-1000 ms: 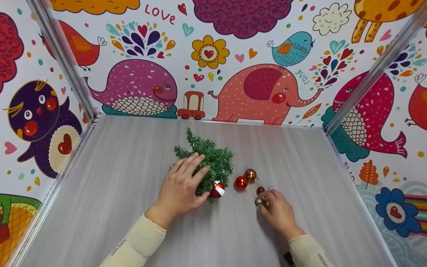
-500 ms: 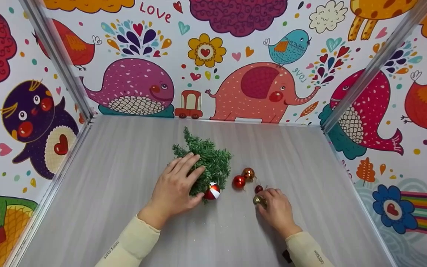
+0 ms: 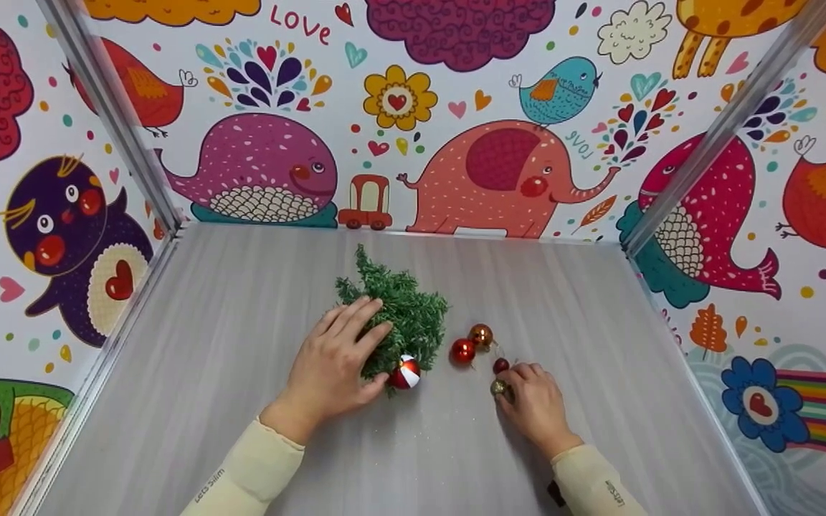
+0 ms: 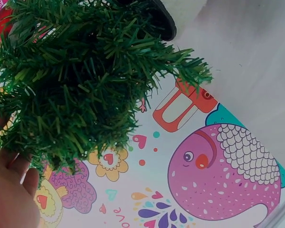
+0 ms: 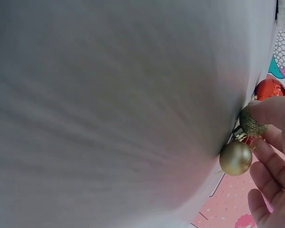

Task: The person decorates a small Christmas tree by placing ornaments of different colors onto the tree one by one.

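A small green artificial Christmas tree (image 3: 409, 315) stands on the table, with a red-and-white bauble (image 3: 405, 373) at its near side. My left hand (image 3: 327, 365) holds the tree, fingers over the branches and thumb apart near that bauble; the branches partly hide the fingertips in the left wrist view. My right hand (image 3: 536, 401) pinches a glittery gold bauble (image 5: 251, 122) between thumb and finger, low over the table. Just beside it is a smooth gold bauble (image 5: 236, 158). A small dark red bauble (image 3: 501, 365) lies by the right fingertips.
Between the tree and my right hand lie a shiny red bauble (image 3: 463, 351) and a copper-coloured bauble (image 3: 481, 336), touching or nearly so. The grey wood-look table (image 3: 255, 301) is enclosed by printed cartoon walls (image 3: 399, 43) at the back and both sides.
The red-and-white bauble and my left hand have shifted left and slightly toward me. My right fingers have closed in on the gold baubles, and less of them shows in the head view.
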Motion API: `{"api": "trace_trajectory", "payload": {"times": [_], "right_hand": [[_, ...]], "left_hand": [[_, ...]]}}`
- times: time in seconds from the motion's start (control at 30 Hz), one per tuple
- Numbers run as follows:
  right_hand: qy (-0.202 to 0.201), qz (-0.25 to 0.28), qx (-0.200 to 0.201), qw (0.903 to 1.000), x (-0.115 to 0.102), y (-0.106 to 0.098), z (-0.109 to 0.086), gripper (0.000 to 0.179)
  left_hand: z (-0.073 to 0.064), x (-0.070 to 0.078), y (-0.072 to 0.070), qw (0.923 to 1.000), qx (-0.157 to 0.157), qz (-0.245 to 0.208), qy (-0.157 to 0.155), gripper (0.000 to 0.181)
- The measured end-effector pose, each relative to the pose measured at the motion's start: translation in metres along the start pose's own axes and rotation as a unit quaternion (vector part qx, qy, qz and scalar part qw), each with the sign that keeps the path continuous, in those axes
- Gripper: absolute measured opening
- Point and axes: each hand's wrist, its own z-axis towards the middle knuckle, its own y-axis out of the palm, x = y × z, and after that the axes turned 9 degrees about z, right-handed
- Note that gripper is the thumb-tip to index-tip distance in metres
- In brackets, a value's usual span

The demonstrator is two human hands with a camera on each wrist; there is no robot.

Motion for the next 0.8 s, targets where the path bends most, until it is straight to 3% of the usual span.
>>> {"api": "trace_trajectory", "payload": {"times": [0.2,0.5,0.8], "right_hand": [[-0.007,-0.007,-0.004,0.9999,0.001,0.001,0.000,0.030],[-0.013,-0.007,0.005,0.9999,0.003,0.003,-0.001,0.029],[-0.001,-0.002,-0.014,0.9999,0.001,0.001,0.001,0.027]], "left_hand": [[-0.003,-0.003,-0.002,0.9999,0.006,-0.008,0.007,0.062],[-0.007,-0.007,-0.004,0.9998,-0.009,-0.020,0.003,0.062],[-0.011,-0.012,-0.009,0.9997,-0.013,-0.020,0.002,0.062]]}}
